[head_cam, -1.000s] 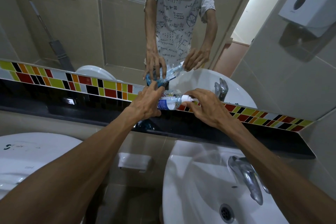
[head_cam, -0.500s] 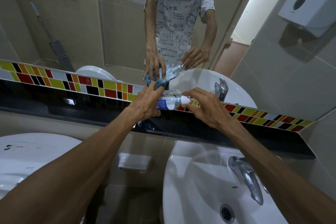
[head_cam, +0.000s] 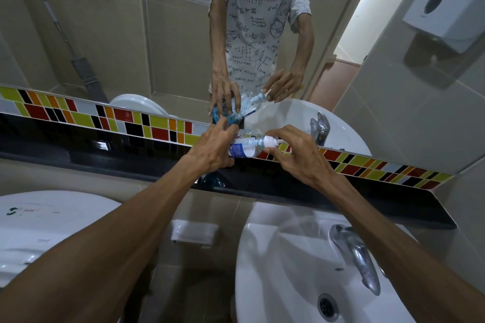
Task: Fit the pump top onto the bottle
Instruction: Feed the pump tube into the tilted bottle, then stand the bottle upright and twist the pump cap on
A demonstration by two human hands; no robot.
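A clear plastic bottle (head_cam: 245, 145) with a blue-and-white label lies tilted, neck to the right, above the black ledge (head_cam: 367, 191) below the mirror. My left hand (head_cam: 212, 148) grips its lower body. The white pump top (head_cam: 270, 141) sits at the bottle's neck, its spout pointing right. My right hand (head_cam: 294, 155) pinches the pump top with thumb and fingers around its collar. How far the pump is seated on the neck is hidden by my fingers.
A white sink (head_cam: 288, 270) with a chrome tap (head_cam: 354, 254) lies under my right arm. A second white basin (head_cam: 39, 231) is at the left, a soap dish (head_cam: 194, 233) between them. A white dispenser (head_cam: 446, 16) hangs on the right wall. The mirror (head_cam: 131, 34) reflects a person.
The bottle and both hands stay almost where they were. My right fingers have shifted slightly around the pump top at the neck.
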